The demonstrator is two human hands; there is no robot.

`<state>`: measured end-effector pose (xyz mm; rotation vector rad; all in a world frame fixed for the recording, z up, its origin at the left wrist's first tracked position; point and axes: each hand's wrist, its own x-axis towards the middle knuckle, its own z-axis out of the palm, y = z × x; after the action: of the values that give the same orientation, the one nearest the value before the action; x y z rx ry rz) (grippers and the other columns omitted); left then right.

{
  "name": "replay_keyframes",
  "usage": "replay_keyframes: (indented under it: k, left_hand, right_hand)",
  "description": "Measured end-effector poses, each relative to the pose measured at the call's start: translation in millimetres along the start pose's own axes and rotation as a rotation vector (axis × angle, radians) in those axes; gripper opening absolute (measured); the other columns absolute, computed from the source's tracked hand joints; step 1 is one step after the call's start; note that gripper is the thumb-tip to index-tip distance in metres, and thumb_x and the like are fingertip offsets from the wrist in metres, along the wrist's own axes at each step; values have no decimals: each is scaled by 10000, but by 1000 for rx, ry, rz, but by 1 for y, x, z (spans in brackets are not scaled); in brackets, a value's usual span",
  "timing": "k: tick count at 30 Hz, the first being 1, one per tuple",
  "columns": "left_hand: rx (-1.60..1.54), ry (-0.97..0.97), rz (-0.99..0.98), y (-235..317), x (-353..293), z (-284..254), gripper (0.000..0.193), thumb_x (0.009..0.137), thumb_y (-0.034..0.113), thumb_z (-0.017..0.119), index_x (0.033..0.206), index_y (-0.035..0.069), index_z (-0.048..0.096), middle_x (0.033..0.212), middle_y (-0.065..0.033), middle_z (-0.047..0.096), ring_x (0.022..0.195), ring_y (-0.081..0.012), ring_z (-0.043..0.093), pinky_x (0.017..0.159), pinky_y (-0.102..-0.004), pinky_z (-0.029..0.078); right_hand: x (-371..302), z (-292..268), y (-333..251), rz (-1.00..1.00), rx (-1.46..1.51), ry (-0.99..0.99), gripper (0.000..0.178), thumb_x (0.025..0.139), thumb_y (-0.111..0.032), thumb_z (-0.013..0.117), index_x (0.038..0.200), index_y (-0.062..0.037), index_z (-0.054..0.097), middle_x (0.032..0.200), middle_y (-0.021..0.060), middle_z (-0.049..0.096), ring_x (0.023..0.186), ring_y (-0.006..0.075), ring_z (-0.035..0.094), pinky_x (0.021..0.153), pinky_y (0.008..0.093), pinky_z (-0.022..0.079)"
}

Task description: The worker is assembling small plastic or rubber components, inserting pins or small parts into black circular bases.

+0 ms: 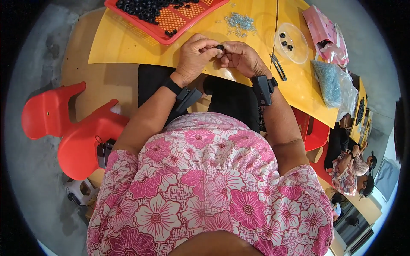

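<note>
My left hand and my right hand meet over the near edge of the yellow table, thumbs and fingertips pinched together. Between them is a small black round part, mostly covered by the fingers. Just beyond my left hand lies a red perforated tray with a heap of black ring-like parts in it. A scatter of small clear pieces is on the table past my right hand. To the right stands a clear round bowl holding several black parts.
Thread snips lie beside the bowl. Farther right are a pink bag and a plastic bag of clear pieces. Red chairs stand at the left. Other people sit at another table on the far right.
</note>
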<state>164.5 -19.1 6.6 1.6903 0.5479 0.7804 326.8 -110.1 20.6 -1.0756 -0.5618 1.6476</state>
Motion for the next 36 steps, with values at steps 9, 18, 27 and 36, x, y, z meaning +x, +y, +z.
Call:
replay_keyframes:
  k: [9,18,27,36]
  left_hand:
    - [69,1,28,0,-1,0,144,761,43,686,904,27,672,797,8,536,674,-70,507,616,-201,432]
    - [67,28,43,-1,-2,3,112,751,22,681,862,30,667,761,17,521,659,-68,491,597,-196,420]
    - [105,9,59,0,-1,3,124,750,33,693,872,46,673,737,19,509,647,-70,475,589,-199,411]
    - [108,-25,57,2,-2,1,106,762,44,686,867,41,673,759,11,546,664,-72,494,600,-202,416]
  right_hand:
    - [0,3,1,4,59,34,257,912,-226,542,922,23,605,771,41,567,616,124,474,659,301,450]
    - [2,-5,2,32,75,-6,245,898,-207,574,957,27,617,774,43,575,605,111,457,640,290,439]
    - [-1,-2,10,-62,67,-33,241,918,-189,540,967,39,601,785,48,563,633,119,462,643,283,437]
    - [-4,13,11,-100,32,69,204,935,-171,500,878,15,563,756,34,512,666,138,464,646,278,429]
